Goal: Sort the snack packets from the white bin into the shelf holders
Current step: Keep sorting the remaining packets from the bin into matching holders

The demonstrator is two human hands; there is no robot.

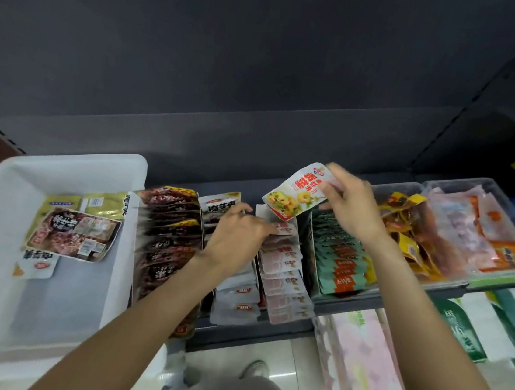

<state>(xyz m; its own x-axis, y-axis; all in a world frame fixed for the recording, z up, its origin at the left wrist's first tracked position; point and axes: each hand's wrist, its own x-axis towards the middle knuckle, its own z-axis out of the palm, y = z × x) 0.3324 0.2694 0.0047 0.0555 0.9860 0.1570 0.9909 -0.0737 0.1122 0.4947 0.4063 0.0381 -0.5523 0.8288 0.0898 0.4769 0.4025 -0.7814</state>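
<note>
Sorting looks mostly done: white bin [2, 193] holds approx 3 pkts, shelf holders [273, 272] near full. Right hand [352, 204] pinches white-red packet [296, 191] by its edge above the pink row. Left hand [239, 235], fingers straight, presses that row's pkts apart, prob. for insert.

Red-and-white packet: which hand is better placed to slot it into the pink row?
Right. The right hand already pinches the packet just above the pink row; the left hand rests on that row, probably parting it.
</note>
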